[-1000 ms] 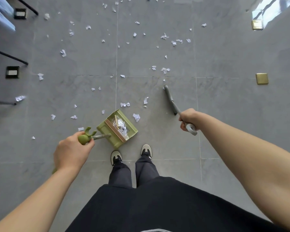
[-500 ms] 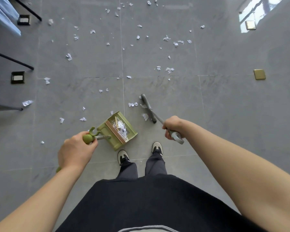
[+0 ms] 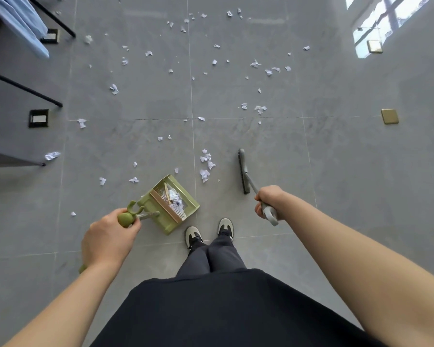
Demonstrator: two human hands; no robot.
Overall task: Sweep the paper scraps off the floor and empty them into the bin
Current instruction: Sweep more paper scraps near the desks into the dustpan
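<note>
While the left hand [image 3: 108, 236] grips the handle of the olive-green plastic dustpan [image 3: 169, 204], the right hand [image 3: 268, 200] is wrapped round the handle of the grey broom [image 3: 243, 171], head on the floor. Torn white paper scraps [image 3: 206, 164] lie clustered between broom and pan; many more are scattered well beyond, some already in the pan. Judgement: scraps are light and flimsy and likely to flutter, so sweep slow and low. Black metal furniture legs [image 3: 23, 87] and brass floor plates [image 3: 389, 116] may trap pieces. No bin in view.
</note>
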